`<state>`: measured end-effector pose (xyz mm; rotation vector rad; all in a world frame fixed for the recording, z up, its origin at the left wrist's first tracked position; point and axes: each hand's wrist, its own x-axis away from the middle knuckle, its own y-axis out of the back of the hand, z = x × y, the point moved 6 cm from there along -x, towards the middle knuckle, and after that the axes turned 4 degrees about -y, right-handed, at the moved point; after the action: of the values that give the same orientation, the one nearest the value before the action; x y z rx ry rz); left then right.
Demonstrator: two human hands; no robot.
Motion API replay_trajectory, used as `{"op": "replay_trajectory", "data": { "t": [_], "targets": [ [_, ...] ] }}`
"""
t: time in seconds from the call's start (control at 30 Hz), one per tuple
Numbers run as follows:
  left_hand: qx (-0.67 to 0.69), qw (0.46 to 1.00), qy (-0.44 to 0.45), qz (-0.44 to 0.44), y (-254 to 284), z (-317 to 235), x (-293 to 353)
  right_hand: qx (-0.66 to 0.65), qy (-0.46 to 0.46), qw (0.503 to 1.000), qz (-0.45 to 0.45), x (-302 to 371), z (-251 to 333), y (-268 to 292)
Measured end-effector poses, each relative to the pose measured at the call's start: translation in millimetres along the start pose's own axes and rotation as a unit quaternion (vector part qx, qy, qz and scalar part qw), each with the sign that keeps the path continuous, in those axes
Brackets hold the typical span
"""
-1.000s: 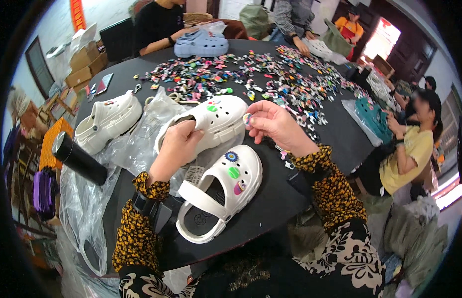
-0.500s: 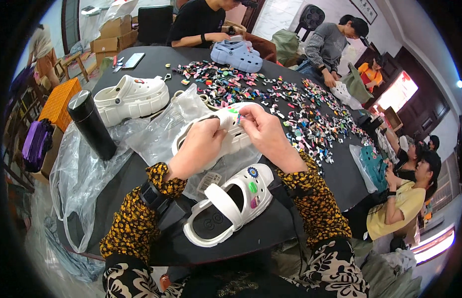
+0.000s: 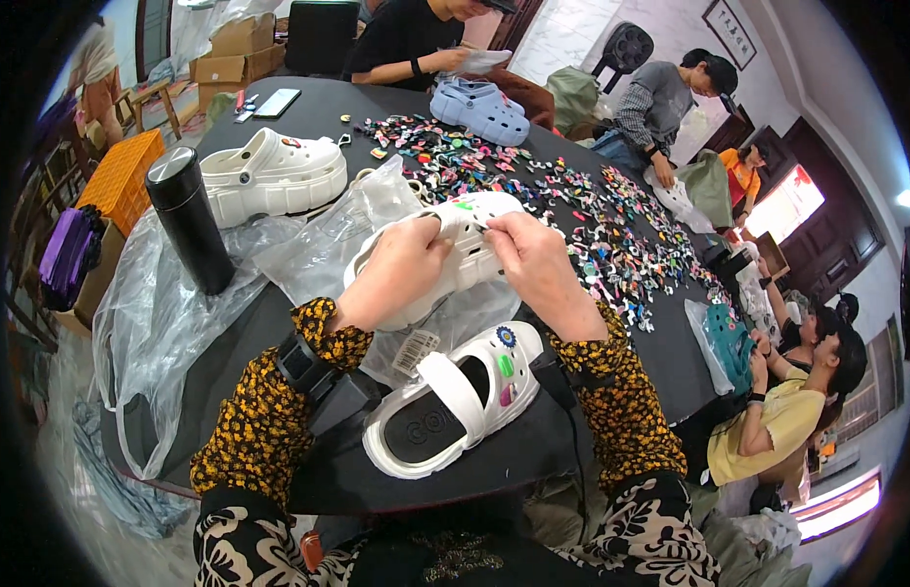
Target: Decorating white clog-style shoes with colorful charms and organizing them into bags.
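A white clog (image 3: 465, 259) with a green charm near its toe is between my hands above the table. My left hand (image 3: 401, 269) is closed on its strap side, fingers curled against the upper. With thumb and forefinger pinched, my right hand (image 3: 538, 264) presses a small shoe charm at the holes of the upper; the fingertips mostly hide it. Nearer to me lies a second white clog (image 3: 430, 455), bearing a blue flower-shaped charm (image 3: 507, 337), a green one (image 3: 506, 365) and a pink-purple one (image 3: 506, 394). Under the held clog spreads a clear plastic bag (image 3: 313, 249).
Loose colourful charms (image 3: 611, 235) cover the table's middle and right. At left stand a black bottle (image 3: 191, 225) and a white platform clog (image 3: 279, 181). A blue clog (image 3: 479, 112) and a phone (image 3: 278, 102) sit farther back. Several people work around the table, one holding a teal clog (image 3: 731, 342).
My right fingertips have closed in on the upper, and the charm between them shows less. The view has shifted slightly. Across the table, a person now holds up something white.
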<state>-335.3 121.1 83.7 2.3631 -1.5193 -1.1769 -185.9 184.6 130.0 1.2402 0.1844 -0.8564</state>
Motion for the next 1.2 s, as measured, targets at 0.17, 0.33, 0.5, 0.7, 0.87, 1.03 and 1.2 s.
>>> {"op": "replay_trajectory", "data": {
  "t": [0.17,0.33,0.5,0.7,0.87,1.03,1.2],
  "targets": [
    [0.006,0.999,0.007,-0.034,9,0,0,0.048,0.033,0.998,-0.03,-6,9,0],
    [0.013,0.999,0.038,0.006,9,-2,-4,0.022,-0.018,0.999,-0.021,-8,0,-7],
    [0.032,0.999,0.038,-0.004,4,4,-2,-0.01,-0.057,0.998,-0.016,-7,-1,-11],
    [0.025,0.999,0.024,0.002,3,-2,-2,0.032,0.006,0.999,-0.037,-3,7,-12],
    [0.028,0.999,-0.007,-0.018,-1,3,-1,0.06,0.053,0.996,-0.049,-1,12,-13],
    [0.065,0.997,0.027,0.018,1,-6,-3,0.192,0.141,0.97,-0.053,3,28,-12],
    [0.093,0.995,0.028,0.007,7,-12,-1,0.29,0.182,0.938,-0.063,7,43,-13]
  ]
}}
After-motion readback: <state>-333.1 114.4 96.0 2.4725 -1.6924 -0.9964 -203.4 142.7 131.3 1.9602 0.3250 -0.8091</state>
